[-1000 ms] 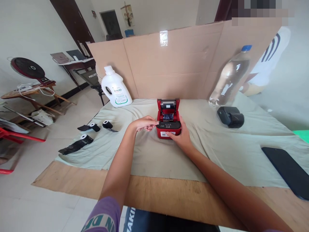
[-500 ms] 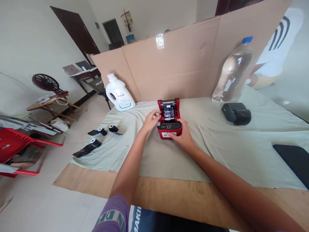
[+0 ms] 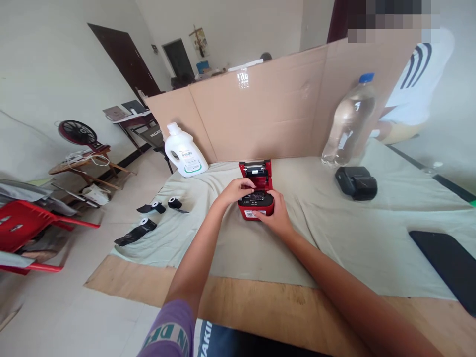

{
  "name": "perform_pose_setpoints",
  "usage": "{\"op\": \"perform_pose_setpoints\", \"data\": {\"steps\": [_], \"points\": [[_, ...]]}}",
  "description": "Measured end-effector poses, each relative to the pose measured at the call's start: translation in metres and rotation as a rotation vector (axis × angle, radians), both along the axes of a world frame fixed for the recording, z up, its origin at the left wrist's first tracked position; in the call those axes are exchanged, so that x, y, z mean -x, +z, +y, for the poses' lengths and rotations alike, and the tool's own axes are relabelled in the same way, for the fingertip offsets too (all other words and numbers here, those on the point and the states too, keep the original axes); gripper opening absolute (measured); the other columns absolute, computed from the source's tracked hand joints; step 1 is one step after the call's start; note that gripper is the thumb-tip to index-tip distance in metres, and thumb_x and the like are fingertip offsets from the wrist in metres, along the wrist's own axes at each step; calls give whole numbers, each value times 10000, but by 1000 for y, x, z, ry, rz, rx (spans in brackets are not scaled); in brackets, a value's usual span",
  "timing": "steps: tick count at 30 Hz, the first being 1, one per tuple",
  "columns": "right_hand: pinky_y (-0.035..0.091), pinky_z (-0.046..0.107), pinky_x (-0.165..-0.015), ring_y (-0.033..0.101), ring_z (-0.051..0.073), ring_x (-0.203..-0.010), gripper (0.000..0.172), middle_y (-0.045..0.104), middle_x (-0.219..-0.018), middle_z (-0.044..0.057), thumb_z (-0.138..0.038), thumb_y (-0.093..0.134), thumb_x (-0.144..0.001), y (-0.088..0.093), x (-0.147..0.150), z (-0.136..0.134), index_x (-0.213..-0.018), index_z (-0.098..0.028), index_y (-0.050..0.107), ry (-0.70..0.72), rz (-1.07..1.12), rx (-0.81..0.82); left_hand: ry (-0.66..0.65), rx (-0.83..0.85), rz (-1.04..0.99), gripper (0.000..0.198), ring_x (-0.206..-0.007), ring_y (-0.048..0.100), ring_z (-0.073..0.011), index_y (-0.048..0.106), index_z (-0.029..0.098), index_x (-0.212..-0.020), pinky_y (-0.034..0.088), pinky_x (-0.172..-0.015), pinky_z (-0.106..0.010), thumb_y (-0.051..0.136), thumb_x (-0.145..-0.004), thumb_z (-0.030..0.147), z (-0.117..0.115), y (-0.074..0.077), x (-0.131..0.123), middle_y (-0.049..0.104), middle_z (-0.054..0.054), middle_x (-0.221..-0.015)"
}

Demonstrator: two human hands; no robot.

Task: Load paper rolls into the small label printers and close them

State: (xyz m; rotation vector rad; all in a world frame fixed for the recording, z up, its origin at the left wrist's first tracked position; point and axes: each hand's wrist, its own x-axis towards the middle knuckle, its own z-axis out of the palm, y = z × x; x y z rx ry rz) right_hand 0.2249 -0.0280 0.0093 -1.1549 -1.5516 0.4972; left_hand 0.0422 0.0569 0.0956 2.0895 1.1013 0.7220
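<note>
On the cloth-covered desk [image 3: 334, 248], the red printer [image 3: 256, 171] sits straight ahead of both hands. Its long axis runs away from the person and its lid stands open at the far end. The right hand [image 3: 273, 218] clasps its near right corner. The left hand [image 3: 238, 190] is narrow, fingers bent over the open bay; I cannot tell whether they pinch anything. The jug [image 3: 186, 153] far left of the left hand and the printer's front sticker [image 3: 254, 214] bear print too small to read.
</note>
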Motion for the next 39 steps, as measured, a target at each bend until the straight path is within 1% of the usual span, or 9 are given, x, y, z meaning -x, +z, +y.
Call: {"op": "perform_pose_setpoints", "data": {"steps": [4,7,11,14,17,19,22,27,39], "points": [[428,545,-1084,484,317,-1279,743,487,-1333,104,-483,808,-695,-3,-1,3,-1316,-284,452,7,8,-18,-121,33,380,215,-812,655,-193,757,213,-882,464,-723,-257,704,-675,192,19,20,-26,748,-22,-884],[426,553,-1082,491,324,-1265,752,496,-1317,111,-480,815,-686,-4,-1,5,-1314,-278,455,16,9,-36,-111,15,596,183,-683,612,-198,747,196,-768,424,-640,-274,715,-599,135,22,28,-46,706,-32,-726],[424,545,-1083,484,323,-1272,743,503,-1308,116,-463,812,-693,-5,-2,5,-1312,-259,457,17,22,-32,-101,-37,482,265,-764,631,-200,741,175,-851,447,-662,-265,708,-594,119,11,34,-43,720,-53,-845],[420,544,-1085,491,317,-1269,746,505,-1313,114,-443,812,-689,-6,-3,7,-1318,-255,457,27,24,-45,52,-64,83,373,-871,648,-175,699,164,-1040,492,-709,-239,704,-667,183,-8,29,-5,710,-71,-1053],[428,543,-1075,497,317,-1264,760,499,-1323,115,-427,818,-674,-7,-2,8,-1323,-257,460,28,31,-45,443,-80,-199,443,-850,666,-153,620,154,-1160,517,-679,-234,693,-746,295,-39,11,61,668,-105,-1170],[438,540,-1063,505,318,-1252,766,497,-1318,116,-425,821,-668,-7,-2,8,-1324,-256,462,21,37,-32,780,-76,-181,468,-810,687,-156,570,161,-1221,517,-666,-237,662,-789,313,-64,-6,114,688,-101,-1114],[443,541,-1056,515,318,-1235,764,495,-1319,118,-425,819,-672,-6,-1,8,-1327,-256,463,16,41,-22,1165,-107,59,417,-1046,683,-234,577,177,-1197,529,-819,-286,649,-805,298,-100,-31,191,724,-95,-1040],[454,524,-1046,524,307,-1222,770,492,-1322,109,-430,817,-674,-6,-1,6,-1335,-265,458,13,48,-11,1308,-148,169,419,-1209,626,-281,594,177,-1208,446,-1045,-392,627,-824,340,-132,-58,267,727,-60,-766],[450,496,-1041,526,296,-1206,771,506,-1286,102,-446,818,-672,-9,-2,10,-1327,-248,464,-8,13,-43,1461,-356,98,511,-1017,699,-261,616,162,-1266,497,-970,-373,597,-833,433,-138,-73,294,715,-45,-744]]}}
